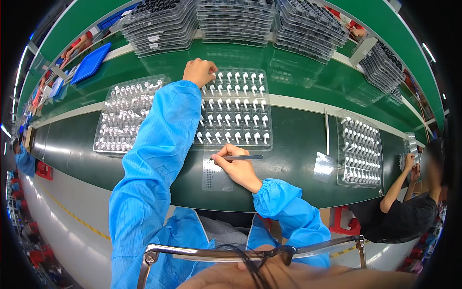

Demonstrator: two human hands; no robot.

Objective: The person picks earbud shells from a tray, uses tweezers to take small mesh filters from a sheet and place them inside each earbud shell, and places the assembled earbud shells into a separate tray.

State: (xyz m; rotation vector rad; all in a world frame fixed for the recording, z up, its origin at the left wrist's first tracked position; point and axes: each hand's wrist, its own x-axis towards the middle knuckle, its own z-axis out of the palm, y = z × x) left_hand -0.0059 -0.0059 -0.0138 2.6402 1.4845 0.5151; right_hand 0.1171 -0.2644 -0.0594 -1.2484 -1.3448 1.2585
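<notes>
Slim tweezers, dotted clear sheet

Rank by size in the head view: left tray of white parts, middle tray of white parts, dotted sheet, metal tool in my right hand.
1. Left tray and middle tray: too alike to rank; your left sleeve partly hides the left one.
2. Dotted sheet
3. Metal tool

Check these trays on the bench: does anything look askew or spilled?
Slightly: in the left-hand tray, several white pieces appear to lie at mixed angles, unlike the neat rows in the middle tray. I see nothing spilled.
</notes>
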